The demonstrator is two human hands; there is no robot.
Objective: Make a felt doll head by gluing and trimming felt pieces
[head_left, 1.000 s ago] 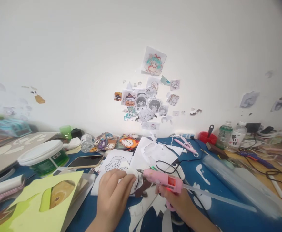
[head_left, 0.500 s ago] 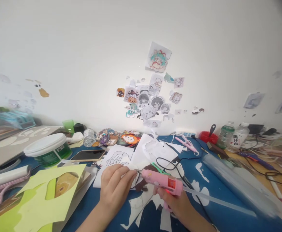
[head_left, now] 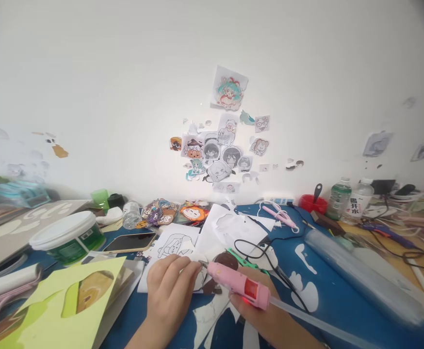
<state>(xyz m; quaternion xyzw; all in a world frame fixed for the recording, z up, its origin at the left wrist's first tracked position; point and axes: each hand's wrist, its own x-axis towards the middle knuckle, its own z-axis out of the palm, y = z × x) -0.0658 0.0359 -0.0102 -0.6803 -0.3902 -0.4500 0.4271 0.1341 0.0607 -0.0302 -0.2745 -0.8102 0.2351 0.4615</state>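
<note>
The right hand (head_left: 261,310) is wrapped around a pink glue gun (head_left: 236,283), above the near middle of the blue tabletop (head_left: 177,332). Its long axis slants from far left to near right, nozzle pointing left and slightly far, with a translucent glue stick (head_left: 314,321) trailing near right from its rear. The left hand (head_left: 170,286), fingers drawn together, pinches a white cutout (head_left: 201,280) beside the nozzle tip.

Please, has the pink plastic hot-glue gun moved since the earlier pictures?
Yes. Against the green scissors lying behind it, the pink plastic hot-glue gun has shifted down in the picture and slightly left, so more of the scissors shows now.
</note>
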